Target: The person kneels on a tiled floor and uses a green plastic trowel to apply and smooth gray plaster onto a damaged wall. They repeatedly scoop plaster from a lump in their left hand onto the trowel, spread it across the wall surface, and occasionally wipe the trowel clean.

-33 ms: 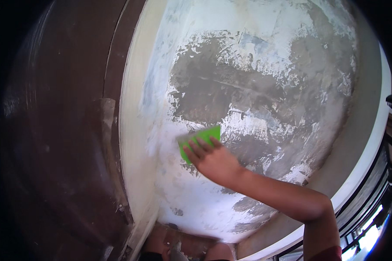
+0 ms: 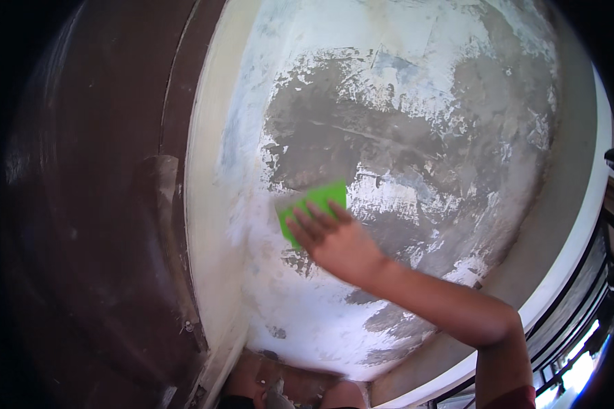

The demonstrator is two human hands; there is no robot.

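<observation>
My right hand reaches in from the lower right, its fingers pressed over a flat green putty spreader. The spreader's upper edge meets the wall, blurred by motion. White filler covers the wall in patches, with bare grey plaster showing between them. At the lower edge, between my knees, a bit of what looks like my left hand shows beside a greyish blade-like thing with pale smears. Most of that hand is hidden, so its grip does not show.
A dark brown door-like panel fills the left side, bordered by a cream frame. On the right, a grey strip and a white curved edge bound the wall. Dark bars and bright light lie beyond. My knee is at the bottom.
My right hand and the green spreader have slid a short way up the wall. The lower part of the view looks the same.
</observation>
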